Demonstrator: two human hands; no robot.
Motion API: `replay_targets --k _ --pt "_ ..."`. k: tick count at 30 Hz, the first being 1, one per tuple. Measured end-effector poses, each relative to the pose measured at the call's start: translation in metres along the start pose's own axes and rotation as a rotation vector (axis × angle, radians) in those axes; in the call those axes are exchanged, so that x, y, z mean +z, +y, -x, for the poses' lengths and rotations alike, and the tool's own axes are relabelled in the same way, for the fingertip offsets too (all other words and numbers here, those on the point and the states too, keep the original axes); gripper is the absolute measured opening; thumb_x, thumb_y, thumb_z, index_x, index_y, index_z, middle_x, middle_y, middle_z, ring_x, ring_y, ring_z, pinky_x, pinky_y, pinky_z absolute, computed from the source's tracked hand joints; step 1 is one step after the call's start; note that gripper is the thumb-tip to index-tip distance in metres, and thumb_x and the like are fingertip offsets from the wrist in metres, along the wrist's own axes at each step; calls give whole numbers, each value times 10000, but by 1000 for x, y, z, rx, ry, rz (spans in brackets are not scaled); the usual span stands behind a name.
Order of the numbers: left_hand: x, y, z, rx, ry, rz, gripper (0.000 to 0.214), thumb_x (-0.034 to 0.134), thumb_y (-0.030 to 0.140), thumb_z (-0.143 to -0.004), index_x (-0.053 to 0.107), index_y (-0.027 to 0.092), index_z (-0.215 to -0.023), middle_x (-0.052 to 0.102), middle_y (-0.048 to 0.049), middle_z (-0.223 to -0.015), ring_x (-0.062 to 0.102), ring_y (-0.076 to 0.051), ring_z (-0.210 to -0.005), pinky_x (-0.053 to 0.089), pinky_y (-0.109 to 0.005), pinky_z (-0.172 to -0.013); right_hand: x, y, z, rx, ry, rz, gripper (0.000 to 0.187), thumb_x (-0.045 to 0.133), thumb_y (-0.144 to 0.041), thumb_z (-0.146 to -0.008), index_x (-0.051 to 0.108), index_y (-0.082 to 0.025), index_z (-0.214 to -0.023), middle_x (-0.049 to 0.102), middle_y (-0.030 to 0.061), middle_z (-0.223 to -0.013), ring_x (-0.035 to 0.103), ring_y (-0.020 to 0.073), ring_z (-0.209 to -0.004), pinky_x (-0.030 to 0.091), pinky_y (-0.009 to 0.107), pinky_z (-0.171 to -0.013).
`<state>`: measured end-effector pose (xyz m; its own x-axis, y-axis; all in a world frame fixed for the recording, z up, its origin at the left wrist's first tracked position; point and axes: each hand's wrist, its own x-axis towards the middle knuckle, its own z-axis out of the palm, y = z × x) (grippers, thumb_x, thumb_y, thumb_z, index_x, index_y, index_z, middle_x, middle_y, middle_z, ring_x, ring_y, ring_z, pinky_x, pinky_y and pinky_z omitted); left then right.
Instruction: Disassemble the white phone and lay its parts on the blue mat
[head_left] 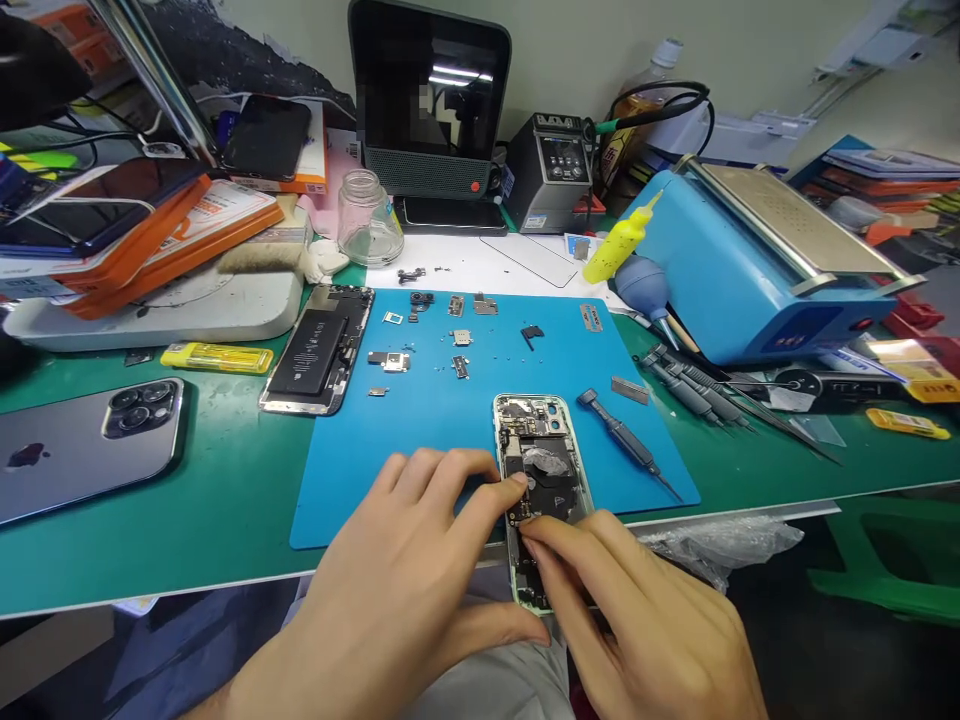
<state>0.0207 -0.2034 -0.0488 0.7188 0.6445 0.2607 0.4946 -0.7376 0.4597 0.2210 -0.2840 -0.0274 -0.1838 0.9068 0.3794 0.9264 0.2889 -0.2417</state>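
Observation:
An opened phone housing [568, 490] with a pale green frame lies over the near edge of the blue mat, its inner parts bare. Along its left side runs a narrow logic board [515, 465]. My left hand [409, 555] steadies the housing from the left; its index fingertip rests on the board and its thumb reaches along the bottom end. At the board's lower end, my right hand [637, 610] has thumb and index finger pinched together; whether they grip the board's edge is partly hidden. Right of the housing lies a grey screwdriver [622, 435].
Small metal brackets [390, 361], a camera module [421, 300] and screws are spread over the blue mat [337, 500]. To the left lie another opened phone [315, 350] and a closed phone [90, 445]. A blue heating machine [750, 270] and several screwdrivers [690, 385] stand right.

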Motion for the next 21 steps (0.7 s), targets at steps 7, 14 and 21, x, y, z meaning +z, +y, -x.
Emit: replay_targets --k 7,14,21 --pt "0 0 -2 -5 7 17 892 862 724 -800 530 217 -1455 679 -78 -1346 619 -324 -1137 480 -473 -887 -12 -4 -4 -101 -87 176 324 497 -215 -1107 808 -222 -1196 800 74 -860 757 189 -698 548 276 -649" --pt "-1 -1 -2 -1 9 0 902 905 705 -768 547 214 -1436 691 -79 -1352 618 -322 -1095 479 -460 -867 -13 -12 -8 -119 -92 276 347 473 -228 -1123 819 -195 -1118 809 89 -893 749 180 -691 531 280 -632" --pt "-1 0 -1 -9 -3 3 897 904 686 -777 530 216 -1444 686 -81 -1375 619 -327 -1124 486 -464 -876 -9 -18 -19 -90 -75 308 427 381 -175 -1131 777 -155 -974 788 79 -790 684 179 -561 455 344 -516"
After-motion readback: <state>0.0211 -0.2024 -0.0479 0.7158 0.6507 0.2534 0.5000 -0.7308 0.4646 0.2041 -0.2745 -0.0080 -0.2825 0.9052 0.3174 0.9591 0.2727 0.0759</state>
